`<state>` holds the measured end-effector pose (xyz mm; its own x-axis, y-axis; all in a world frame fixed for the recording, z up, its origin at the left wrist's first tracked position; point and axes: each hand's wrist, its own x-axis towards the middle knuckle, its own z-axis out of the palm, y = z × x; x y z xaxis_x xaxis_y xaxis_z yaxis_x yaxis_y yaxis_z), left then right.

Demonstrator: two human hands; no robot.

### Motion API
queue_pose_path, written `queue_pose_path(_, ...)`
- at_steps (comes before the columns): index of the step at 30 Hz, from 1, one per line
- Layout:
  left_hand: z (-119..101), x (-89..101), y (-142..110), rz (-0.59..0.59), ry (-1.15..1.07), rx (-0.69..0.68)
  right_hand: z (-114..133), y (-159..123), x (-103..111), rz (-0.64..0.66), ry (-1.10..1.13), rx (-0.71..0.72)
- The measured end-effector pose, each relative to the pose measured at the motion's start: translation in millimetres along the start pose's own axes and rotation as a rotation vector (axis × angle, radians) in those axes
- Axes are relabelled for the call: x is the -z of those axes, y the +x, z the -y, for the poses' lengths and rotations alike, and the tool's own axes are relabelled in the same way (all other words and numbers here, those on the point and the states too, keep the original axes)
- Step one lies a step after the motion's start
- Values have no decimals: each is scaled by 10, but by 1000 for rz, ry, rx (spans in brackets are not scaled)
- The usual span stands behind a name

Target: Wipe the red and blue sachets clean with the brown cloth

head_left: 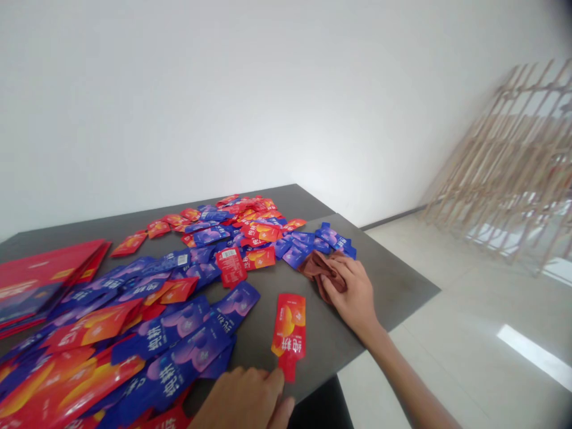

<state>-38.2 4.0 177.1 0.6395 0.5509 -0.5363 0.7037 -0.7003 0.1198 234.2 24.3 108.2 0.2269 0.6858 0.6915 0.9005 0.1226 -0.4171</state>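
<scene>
My right hand [353, 292] is closed round a crumpled brown cloth [324, 274], which it presses on the table beside a few blue pouches [335, 237]. In front of me, a red pouch [289, 328] with an orange fruit print lies apart from the others, its narrow neck toward me. The curled fingers of my left hand [245, 396] are at that neck, with the index fingertip on its edge and the thumb just below. To the left of this hand are large overlapping blue pouches [183, 351] and red pouches [71, 381].
A loose heap of red and blue pouches [254, 229] covers the middle of the dark grey table [393, 280]. Large red flat bags [44, 268] are stacked at the left. A white wall stands behind; bamboo-like racks [513, 155] lean on the right.
</scene>
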Motion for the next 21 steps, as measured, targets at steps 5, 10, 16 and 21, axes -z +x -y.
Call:
queue_pose_path(5, -18, 194, 163, -367, -13, 49, 41, -1, 8, 24, 1, 1)
queue_pose_path(10, 93, 376, 578, -461, -53, 97, 57, -8, -1, 21, 12, -1)
queue_pose_path(16, 131, 550, 955, -438, -170, 110, 39, -22, -12, 22, 23, -13)
queue_pose_path(21, 75, 572, 981, -401, -337, 27, -2, -43, -35, 20, 26, -1)
